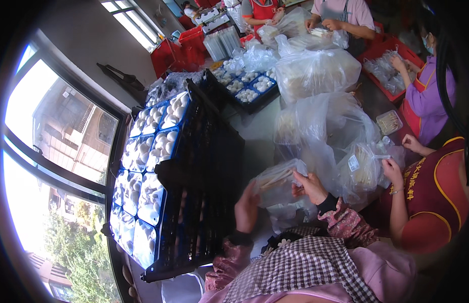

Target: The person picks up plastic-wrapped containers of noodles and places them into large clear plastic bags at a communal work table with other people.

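Note:
In front of me is a clear plastic bag [276, 181] with pale, thin strips inside, perhaps enoki mushrooms. My left hand [246, 209], slightly blurred, grips its left end. At the other end is my right hand [312, 187], fingers partly spread at the film; whether they pinch it is unclear. More crumpled clear plastic [289, 212] lies below the bag. Just beyond my hands rests a large, loose clear sack [321, 117] with pale contents. To its right, a co-worker's hand [391, 170] holds a filled, labelled bag [357, 164].
Black crates [204, 181] stand close on my left, topped by blue trays of white mushrooms [143, 151]. Farther off are another mushroom crate [249, 87], a bulky plastic sack [317, 72] and a red crate [385, 68]. A clear box [389, 122] sits near co-workers on the right.

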Motion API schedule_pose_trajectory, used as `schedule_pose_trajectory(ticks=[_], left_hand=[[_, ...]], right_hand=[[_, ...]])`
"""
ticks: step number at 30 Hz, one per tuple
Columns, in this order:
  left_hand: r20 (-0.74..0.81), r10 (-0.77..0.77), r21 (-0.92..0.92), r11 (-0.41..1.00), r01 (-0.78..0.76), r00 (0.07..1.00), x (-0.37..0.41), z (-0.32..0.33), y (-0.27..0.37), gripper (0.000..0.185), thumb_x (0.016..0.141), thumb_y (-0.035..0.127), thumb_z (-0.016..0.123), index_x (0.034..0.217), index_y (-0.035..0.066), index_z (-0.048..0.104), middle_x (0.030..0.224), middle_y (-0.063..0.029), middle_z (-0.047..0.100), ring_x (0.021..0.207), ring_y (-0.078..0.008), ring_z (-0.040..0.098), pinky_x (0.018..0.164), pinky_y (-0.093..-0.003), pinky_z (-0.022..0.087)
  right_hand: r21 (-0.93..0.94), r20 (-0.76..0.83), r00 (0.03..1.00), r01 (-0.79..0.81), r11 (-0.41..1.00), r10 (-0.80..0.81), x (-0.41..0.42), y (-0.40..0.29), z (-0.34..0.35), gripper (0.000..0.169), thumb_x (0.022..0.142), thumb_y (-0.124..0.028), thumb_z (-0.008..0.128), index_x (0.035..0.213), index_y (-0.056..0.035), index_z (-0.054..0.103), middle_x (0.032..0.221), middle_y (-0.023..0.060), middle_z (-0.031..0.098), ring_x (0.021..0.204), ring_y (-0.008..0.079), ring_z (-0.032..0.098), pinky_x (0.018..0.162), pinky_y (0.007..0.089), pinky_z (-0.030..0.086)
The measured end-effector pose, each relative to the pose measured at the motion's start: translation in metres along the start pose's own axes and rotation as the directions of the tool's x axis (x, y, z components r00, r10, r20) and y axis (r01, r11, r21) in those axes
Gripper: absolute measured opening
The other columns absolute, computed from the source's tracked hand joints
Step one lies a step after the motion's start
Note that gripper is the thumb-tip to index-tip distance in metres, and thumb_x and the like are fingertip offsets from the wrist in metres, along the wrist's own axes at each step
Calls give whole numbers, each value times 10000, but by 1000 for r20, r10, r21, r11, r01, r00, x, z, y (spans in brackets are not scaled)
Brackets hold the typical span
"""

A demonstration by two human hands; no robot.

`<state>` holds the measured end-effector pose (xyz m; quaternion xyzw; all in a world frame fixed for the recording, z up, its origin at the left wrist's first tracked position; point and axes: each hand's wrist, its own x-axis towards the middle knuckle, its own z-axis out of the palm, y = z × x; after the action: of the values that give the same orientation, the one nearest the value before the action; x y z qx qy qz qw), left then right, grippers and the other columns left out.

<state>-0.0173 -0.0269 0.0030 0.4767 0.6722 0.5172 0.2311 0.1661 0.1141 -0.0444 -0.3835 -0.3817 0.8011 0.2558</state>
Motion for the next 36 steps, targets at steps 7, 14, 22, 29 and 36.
schedule_pose_trajectory(ticks=[7,14,22,29,36], left_hand=[[27,146,452,881,-143,989,42,-59,-47,332,870,-24,487,1183,42,574,834,-83,620,774,-146,621,686,-307,501],[150,-253,-545,785,294,956,22,-49,-4,373,911,73,467,1275,-9,475,858,-42,594,808,-128,575,805,-267,447],[486,285,234,869,-437,826,-1,21,43,584,958,316,484,1421,19,288,1301,-203,492,1159,-237,516,981,-324,390],[678,-132,-144,941,307,723,18,49,-15,464,992,357,394,1327,38,431,996,-117,607,891,-184,588,808,-299,456],[430,-169,-260,917,301,887,-25,51,-83,343,950,203,526,1233,22,459,844,-48,619,790,-99,555,747,-253,450]], right_hand=[[-941,67,729,273,200,-681,-12,-38,-3,251,838,-233,613,716,-15,642,673,121,616,650,300,628,567,417,458],[-171,251,878,455,874,-408,-38,-41,-12,293,926,-178,507,721,-2,621,724,75,619,690,185,611,656,309,463],[22,516,849,118,993,-112,-18,22,5,262,961,-242,496,916,-10,608,887,74,638,824,165,615,802,294,470],[70,707,702,-187,980,83,-18,44,-12,289,962,-274,501,996,-7,604,915,82,646,869,185,615,798,320,475],[647,179,944,-326,689,278,17,63,-55,212,915,-205,560,963,-7,618,884,68,627,818,203,600,759,320,494]])
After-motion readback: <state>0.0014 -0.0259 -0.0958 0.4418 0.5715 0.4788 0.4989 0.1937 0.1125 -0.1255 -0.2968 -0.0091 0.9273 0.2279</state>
